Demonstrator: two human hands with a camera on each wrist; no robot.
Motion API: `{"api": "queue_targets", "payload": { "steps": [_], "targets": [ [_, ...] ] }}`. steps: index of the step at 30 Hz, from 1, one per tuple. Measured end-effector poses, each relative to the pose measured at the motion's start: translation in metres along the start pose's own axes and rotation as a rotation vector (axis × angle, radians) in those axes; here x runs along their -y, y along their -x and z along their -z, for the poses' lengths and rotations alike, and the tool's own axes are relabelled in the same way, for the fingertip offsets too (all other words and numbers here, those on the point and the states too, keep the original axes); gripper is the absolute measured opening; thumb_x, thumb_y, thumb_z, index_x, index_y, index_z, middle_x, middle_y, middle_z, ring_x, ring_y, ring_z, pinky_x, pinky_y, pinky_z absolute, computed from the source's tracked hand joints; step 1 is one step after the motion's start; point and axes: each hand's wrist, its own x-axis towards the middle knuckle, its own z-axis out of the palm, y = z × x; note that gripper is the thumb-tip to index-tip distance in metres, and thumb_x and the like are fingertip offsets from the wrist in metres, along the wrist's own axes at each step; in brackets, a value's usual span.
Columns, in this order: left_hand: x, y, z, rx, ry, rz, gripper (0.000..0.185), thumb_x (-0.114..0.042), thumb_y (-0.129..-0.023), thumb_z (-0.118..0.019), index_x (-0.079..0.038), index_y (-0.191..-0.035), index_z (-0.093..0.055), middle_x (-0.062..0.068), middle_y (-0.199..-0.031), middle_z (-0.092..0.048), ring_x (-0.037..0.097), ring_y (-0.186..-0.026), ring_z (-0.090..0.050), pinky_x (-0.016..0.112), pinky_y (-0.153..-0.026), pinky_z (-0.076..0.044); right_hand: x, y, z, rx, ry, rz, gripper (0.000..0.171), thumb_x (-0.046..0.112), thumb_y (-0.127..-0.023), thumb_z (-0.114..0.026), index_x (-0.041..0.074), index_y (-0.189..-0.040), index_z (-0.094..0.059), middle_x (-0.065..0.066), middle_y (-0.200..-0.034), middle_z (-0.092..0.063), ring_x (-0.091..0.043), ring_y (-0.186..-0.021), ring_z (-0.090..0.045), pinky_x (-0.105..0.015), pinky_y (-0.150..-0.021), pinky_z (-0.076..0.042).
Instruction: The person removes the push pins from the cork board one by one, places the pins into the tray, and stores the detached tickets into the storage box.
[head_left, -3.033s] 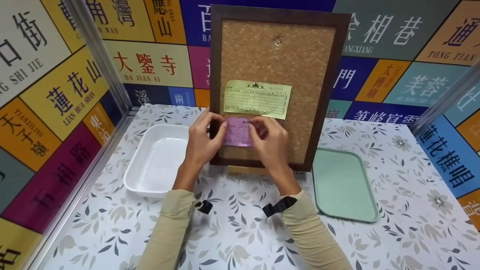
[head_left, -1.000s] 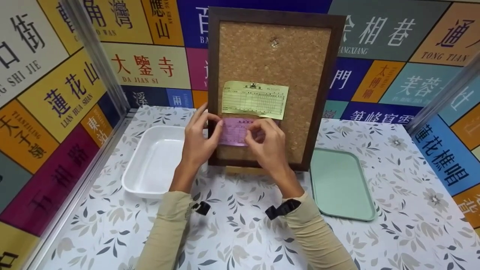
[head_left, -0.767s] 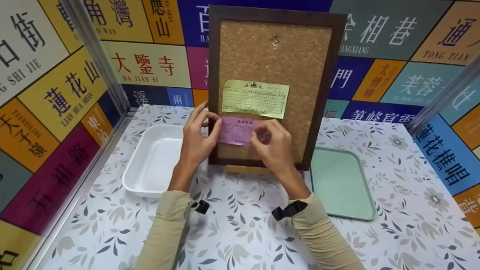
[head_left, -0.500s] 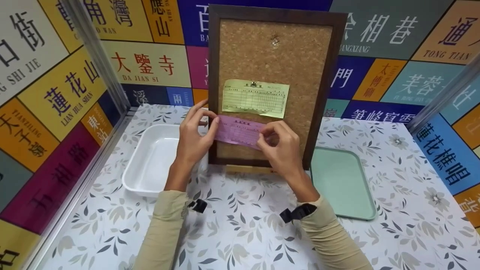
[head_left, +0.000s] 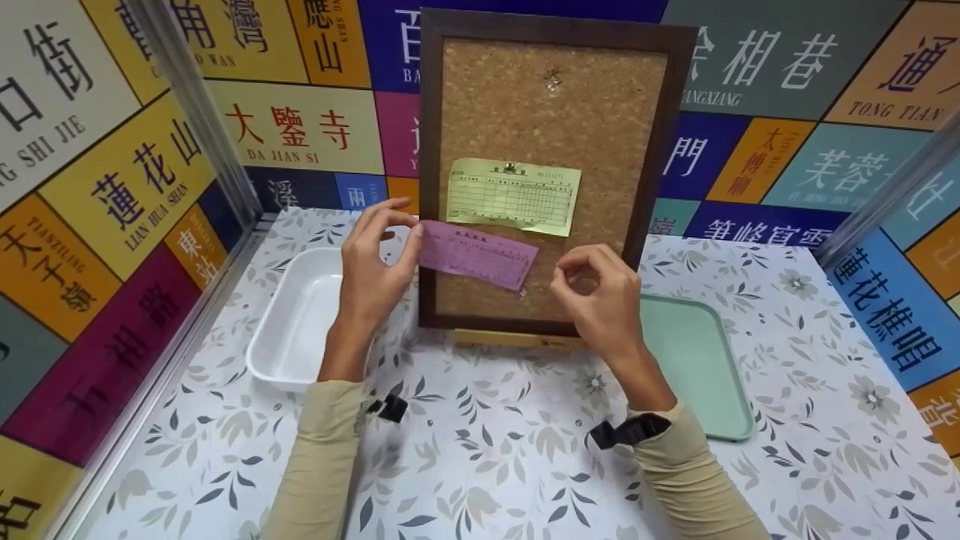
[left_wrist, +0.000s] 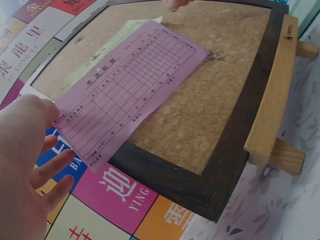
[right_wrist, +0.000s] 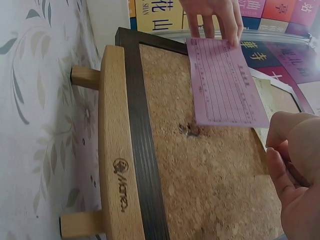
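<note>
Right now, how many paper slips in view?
2: the pink slip, pinched at one end by the left hand, and the yellow-green slip, higher up on the corkboard. Others could be hidden behind these.

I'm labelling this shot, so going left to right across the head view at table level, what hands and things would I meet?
White basin, left hand, pink slip, right hand, green tray.

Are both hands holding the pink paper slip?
No, the left hand pinches the pink slip, while the right hand is apart from it.
</note>
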Motion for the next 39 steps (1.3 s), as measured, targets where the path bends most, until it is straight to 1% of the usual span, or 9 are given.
{"api": "queue_targets", "payload": {
  "steps": [5, 8, 11, 14, 20, 25, 29, 33, 39],
  "targets": [
    [-0.001, -0.001, 0.005, 0.014, 0.015, -0.006, 0.016, -0.026, -0.103, -0.074, -0.011, -0.111, -0.077, 0.001, -0.116, -0.079, 0.014, -0.112, -0.072, 0.041, -0.104, -0.058, -0.004, 0.002, 0.012, -0.007, 0.011, -0.007, 0.015, -0.01, -0.084, -0.078, 0.003, -0.09, -0.077, -0.008, -0.095, -0.076, -0.02, -0.08, -0.07, -0.019, -0.073, -0.059],
    [-0.002, -0.001, 0.007, 0.028, 0.019, 0.006, 0.017, -0.025, -0.104, -0.074, -0.01, -0.112, -0.076, 0.001, -0.109, -0.08, 0.013, -0.105, -0.073, 0.036, -0.106, -0.058, -0.007, 0.002, 0.019, -0.002, 0.021, -0.002, 0.013, -0.006, -0.086, -0.078, 0.006, -0.091, -0.078, -0.007, -0.096, -0.076, -0.018, -0.079, -0.07, -0.018, -0.071, -0.057],
    [-0.004, -0.001, 0.008, 0.037, 0.03, 0.021, 0.017, -0.024, -0.105, -0.073, -0.009, -0.113, -0.075, 0.002, -0.108, -0.08, 0.014, -0.104, -0.074, 0.035, -0.105, -0.059, -0.009, 0.004, 0.026, 0.0, 0.035, -0.01, 0.01, -0.001, -0.088, -0.079, 0.008, -0.092, -0.079, -0.005, -0.095, -0.076, -0.017, -0.078, -0.069, -0.018, -0.067, -0.054],
    [-0.006, -0.001, 0.009, 0.048, 0.034, 0.03, 0.017, -0.023, -0.106, -0.071, -0.009, -0.115, -0.073, 0.002, -0.109, -0.079, 0.014, -0.105, -0.075, 0.034, -0.104, -0.06, -0.013, 0.007, 0.033, 0.008, 0.052, -0.026, 0.005, 0.003, -0.089, -0.079, 0.006, -0.093, -0.079, -0.005, -0.095, -0.076, -0.016, -0.077, -0.069, -0.017, -0.066, -0.052],
    [-0.008, -0.002, 0.011, 0.058, 0.043, 0.059, 0.015, -0.019, -0.108, -0.067, -0.009, -0.118, -0.069, 0.003, -0.111, -0.077, 0.013, -0.106, -0.073, 0.033, -0.103, -0.06, -0.02, 0.012, 0.047, 0.018, 0.089, -0.043, 0.005, 0.004, -0.09, -0.079, 0.006, -0.094, -0.08, -0.004, -0.092, -0.076, -0.013, -0.076, -0.068, -0.016, -0.068, -0.055],
    [-0.008, -0.003, 0.014, 0.033, 0.06, 0.039, 0.014, -0.015, -0.11, -0.064, -0.005, -0.12, -0.067, 0.006, -0.11, -0.074, 0.014, -0.104, -0.07, 0.035, -0.099, -0.06, -0.027, 0.015, 0.059, 0.019, 0.107, -0.047, 0.006, 0.003, -0.089, -0.079, 0.006, -0.094, -0.08, -0.003, -0.089, -0.076, -0.013, -0.076, -0.069, -0.013, -0.07, -0.054],
    [-0.008, -0.004, 0.016, 0.014, 0.065, 0.036, 0.015, -0.014, -0.11, -0.063, -0.004, -0.12, -0.066, 0.008, -0.111, -0.072, 0.015, -0.102, -0.068, 0.037, -0.096, -0.06, -0.032, 0.018, 0.069, 0.014, 0.132, -0.049, 0.008, 0.002, -0.09, -0.079, 0.008, -0.095, -0.08, -0.003, -0.091, -0.077, -0.009, -0.077, -0.069, -0.012, -0.071, -0.055],
    [-0.008, -0.004, 0.017, 0.014, 0.056, 0.053, 0.015, -0.015, -0.11, -0.062, -0.006, -0.122, -0.066, 0.007, -0.112, -0.071, 0.014, -0.103, -0.067, 0.035, -0.097, -0.06, -0.037, 0.021, 0.079, 0.01, 0.143, -0.044, 0.009, 0.001, -0.09, -0.079, 0.008, -0.096, -0.081, -0.004, -0.092, -0.079, -0.006, -0.078, -0.069, -0.011, -0.071, -0.054],
    [-0.007, -0.004, 0.019, 0.01, 0.06, 0.033, 0.016, -0.014, -0.111, -0.061, -0.004, -0.122, -0.066, 0.009, -0.111, -0.071, 0.016, -0.102, -0.068, 0.035, -0.096, -0.059, -0.045, 0.027, 0.092, 0.02, 0.182, -0.056, 0.008, 0.004, -0.091, -0.08, 0.008, -0.097, -0.082, -0.005, -0.091, -0.08, -0.001, -0.076, -0.068, -0.009, -0.069, -0.053]
  ]
}}
